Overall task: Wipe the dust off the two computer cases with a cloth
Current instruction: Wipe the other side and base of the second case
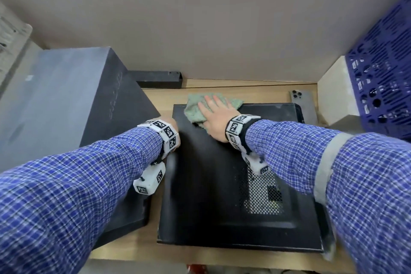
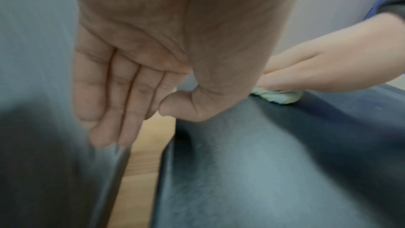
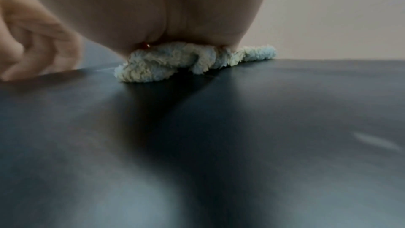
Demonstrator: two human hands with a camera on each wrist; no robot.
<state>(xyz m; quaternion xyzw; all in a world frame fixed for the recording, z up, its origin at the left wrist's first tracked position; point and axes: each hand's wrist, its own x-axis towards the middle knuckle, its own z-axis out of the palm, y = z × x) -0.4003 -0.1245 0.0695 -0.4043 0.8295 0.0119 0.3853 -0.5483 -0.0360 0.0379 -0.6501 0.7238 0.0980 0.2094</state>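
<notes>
A black computer case (image 1: 218, 184) lies flat in the middle of the wooden table. A second, dusty grey-black case (image 1: 55, 100) stands upright to its left. A crumpled green cloth (image 1: 192, 109) sits at the flat case's far edge. My right hand (image 1: 213, 113) presses flat on the cloth with straight fingers. In the right wrist view the palm (image 3: 175, 15) bears on the cloth (image 3: 164, 63). My left hand (image 1: 171, 122) is at the flat case's left edge. In the left wrist view its fingers (image 2: 122, 110) hang straight into the gap between the cases, the thumb resting on the flat case (image 2: 263, 162).
A phone (image 1: 302, 104) lies face down behind the flat case's back right corner. A blue slotted crate (image 1: 382, 73) sits on a white box (image 1: 333, 95) at the right. A small black box (image 1: 159, 79) lies against the wall. The flat case has a mesh vent (image 1: 262, 191).
</notes>
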